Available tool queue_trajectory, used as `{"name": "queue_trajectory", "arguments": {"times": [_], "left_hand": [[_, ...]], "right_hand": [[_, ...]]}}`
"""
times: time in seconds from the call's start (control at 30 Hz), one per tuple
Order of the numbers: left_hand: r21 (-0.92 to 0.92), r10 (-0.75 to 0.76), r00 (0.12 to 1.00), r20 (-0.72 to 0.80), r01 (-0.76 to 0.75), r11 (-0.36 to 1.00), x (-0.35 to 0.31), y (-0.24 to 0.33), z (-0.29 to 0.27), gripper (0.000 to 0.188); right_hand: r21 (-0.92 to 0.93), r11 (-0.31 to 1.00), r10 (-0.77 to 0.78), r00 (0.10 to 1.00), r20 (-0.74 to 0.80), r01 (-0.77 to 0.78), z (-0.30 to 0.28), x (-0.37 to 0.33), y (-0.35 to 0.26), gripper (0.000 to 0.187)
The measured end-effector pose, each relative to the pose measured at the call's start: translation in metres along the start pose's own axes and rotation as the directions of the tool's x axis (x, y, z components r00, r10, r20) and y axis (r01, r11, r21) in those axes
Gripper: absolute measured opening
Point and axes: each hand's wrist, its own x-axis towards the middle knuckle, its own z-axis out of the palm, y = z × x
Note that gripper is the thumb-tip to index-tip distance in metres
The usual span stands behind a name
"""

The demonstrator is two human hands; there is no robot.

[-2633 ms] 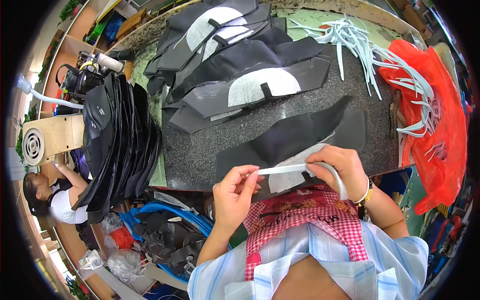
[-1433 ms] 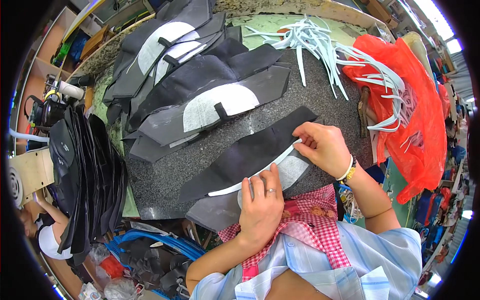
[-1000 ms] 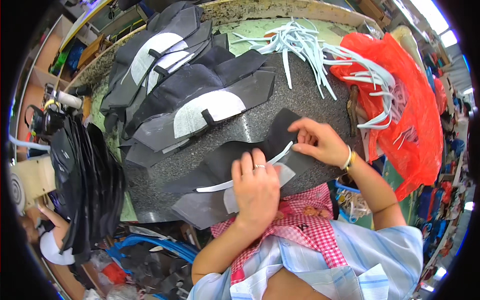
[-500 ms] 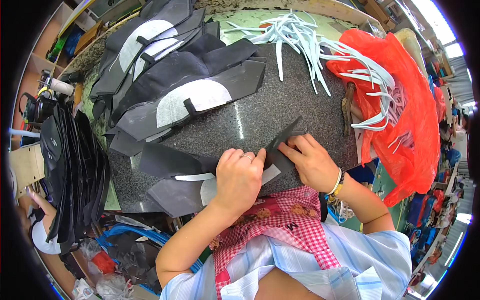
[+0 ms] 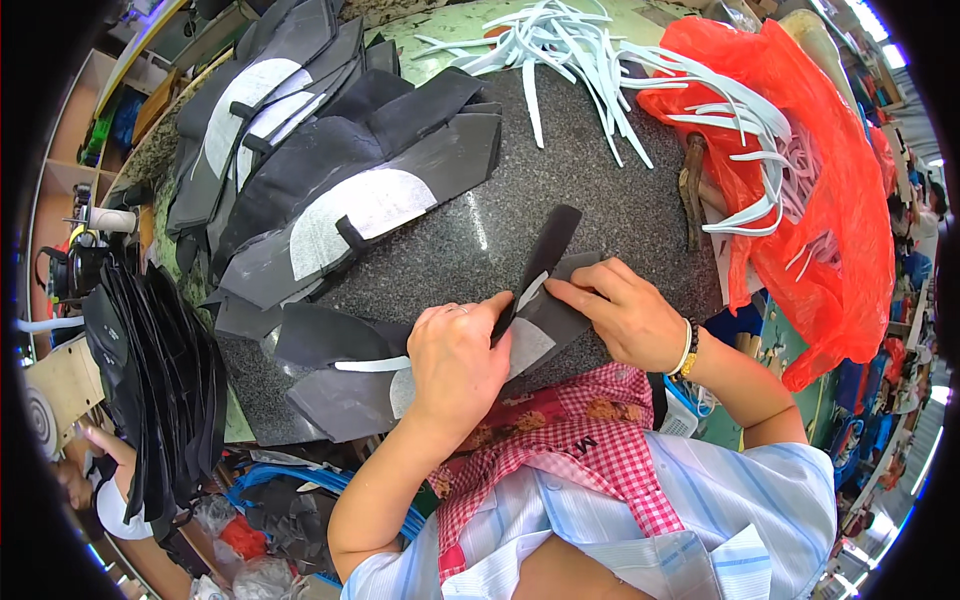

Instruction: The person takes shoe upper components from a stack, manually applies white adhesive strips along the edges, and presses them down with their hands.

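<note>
A black cut piece [image 5: 340, 400], which looks like a shoe upper, lies at the near edge of the dark stone slab. It bears a pale half-round patch [image 5: 530, 345]. A narrow white strip [image 5: 372, 366] runs along it under my left hand [image 5: 455, 360], its other end showing beside my right fingertips. My left hand is closed on the piece, thumb and forefinger pinching a raised black flap [image 5: 550, 245]. With thumb and forefinger together, my right hand [image 5: 625, 312] grips the piece's right part near the strip's end; the exact contact is hidden.
Similar black pieces [image 5: 400, 150] with pale patches are piled at the back left. Loose white strips [image 5: 570, 45] lie at the back, beside a red plastic bag [image 5: 850, 230] holding more. A stick [image 5: 692, 190] rests by the bag. Black pieces [image 5: 150, 370] hang at left; another person's arm [image 5: 115, 450] shows beyond.
The black flap is turned up more steeply, baring the white strip's end by my right hand. My left hand has shifted slightly left and down. The whole view has moved a little.
</note>
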Motion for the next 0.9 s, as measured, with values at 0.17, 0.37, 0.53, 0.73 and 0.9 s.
{"name": "queue_trajectory", "arguments": {"times": [0.17, 0.37, 0.53, 0.73, 0.9], "left_hand": [[-0.037, -0.024, 1.000, 0.000, 0.024, 0.999, 0.001, -0.001, 0.000, 0.025], [0.190, 0.191, 0.981, 0.018, -0.191, 0.963, -0.008, 0.003, 0.004, 0.025], [0.586, 0.511, 0.859, -0.025, -0.402, 0.704, -0.015, 0.010, 0.020, 0.034], [0.629, 0.502, 0.865, 0.001, -0.390, 0.672, -0.021, 0.007, 0.029, 0.031], [0.638, 0.493, 0.870, 0.032, -0.397, 0.659, -0.018, 0.010, 0.028, 0.031]], "right_hand": [[-0.071, 0.997, -0.001, 1.000, -0.002, 0.001, 0.003, -0.001, -0.003, 0.060], [-0.200, 0.978, 0.070, 0.998, 0.011, -0.066, 0.006, 0.005, -0.015, 0.056], [0.331, 0.853, 0.333, 0.909, 0.251, -0.404, -0.029, 0.019, 0.003, 0.052], [0.397, 0.883, 0.230, 0.968, 0.104, -0.252, -0.026, 0.040, 0.014, 0.060], [-0.277, 0.915, -0.235, 0.945, 0.228, 0.294, -0.027, 0.036, 0.028, 0.056]]}}
